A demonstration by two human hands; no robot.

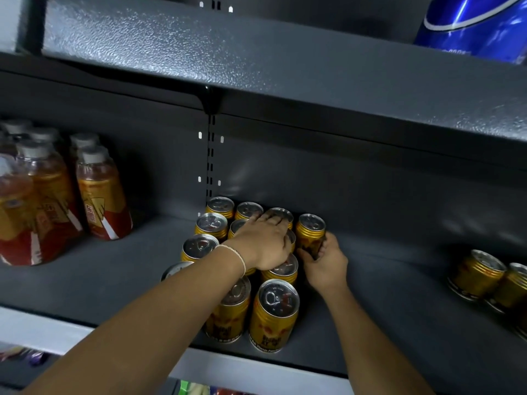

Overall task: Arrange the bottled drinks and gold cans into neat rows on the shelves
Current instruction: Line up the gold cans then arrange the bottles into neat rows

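1. Middle shelf [399, 280]: a dark grey metal shelf. It carries all the bottled drinks and gold cans in view.
2. Block of gold cans [273, 309]: the cans stand upright near the centre of the middle shelf. They form short rows running from the back wall towards the front edge. The pull-tab tops face up. The two front cans stand just behind the shelf lip.
3. Left hand [262, 243]: the arm enters from the lower left. The hand lies palm down on the can tops at the rear of the block. The fingers are extended and relaxed, and they grasp nothing. A thin bracelet [236, 253] sits on the wrist.
4. Right hand [325, 263]: the fingers and thumb are curled round the lower body of a single gold can [310, 230].
5. Single gold can: it stands upright on the right side of the block, in the rear part. It is just beside the neighbouring cans. Whether it touches them cannot be told.
6. Bottled drinks [102, 192]: these are clear bottles with orange-red labels and grey caps. They are grouped upright at the left end of the middle shelf, well apart from the block.
7. Loose gold cans [479, 275]: a few stand at the right end of the middle shelf, well apart from the block. The frame edge cuts some of them off.
8. Slotted upright [210, 155]: it runs down the back wall directly behind the block.
9. Upper shelf [256, 52]: a blue package [479, 27] sits at its right end, partly out of frame.
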